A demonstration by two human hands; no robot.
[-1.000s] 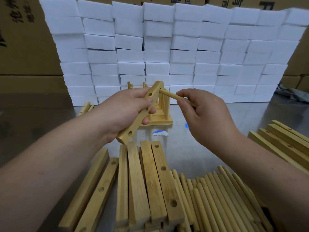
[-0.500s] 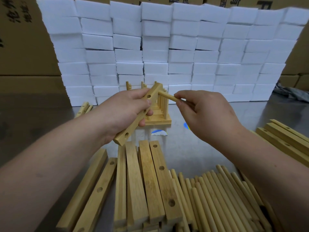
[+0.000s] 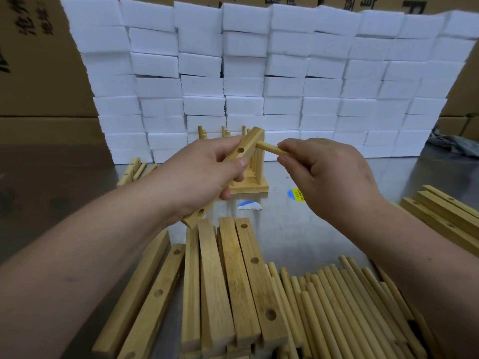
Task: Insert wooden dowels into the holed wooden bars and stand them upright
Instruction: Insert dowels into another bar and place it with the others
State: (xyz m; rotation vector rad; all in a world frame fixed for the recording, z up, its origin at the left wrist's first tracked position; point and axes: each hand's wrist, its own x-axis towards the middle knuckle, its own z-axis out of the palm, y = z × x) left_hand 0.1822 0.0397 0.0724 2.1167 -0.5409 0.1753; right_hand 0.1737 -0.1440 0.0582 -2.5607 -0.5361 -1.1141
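Observation:
My left hand [image 3: 204,174] grips a holed wooden bar [image 3: 246,147], held tilted with its upper end pointing away and right. My right hand [image 3: 326,174] pinches a wooden dowel [image 3: 269,148] whose tip meets the bar's side near the top end. Behind the hands stand assembled bars with upright dowels [image 3: 252,177] on the metal table. Loose holed bars [image 3: 233,281] lie in front of me, and a heap of dowels [image 3: 344,307] lies at the lower right.
A wall of white foam blocks [image 3: 259,73] closes the back of the metal table [image 3: 298,229], with cardboard boxes behind. More bars lie at the right edge [image 3: 445,216] and a few at the left [image 3: 132,171]. Two stickers [image 3: 296,195] lie on the table.
The dowel's tip stays against the top end of the bar, and both hands have shifted only slightly. The bar looks a little more upright than a second ago.

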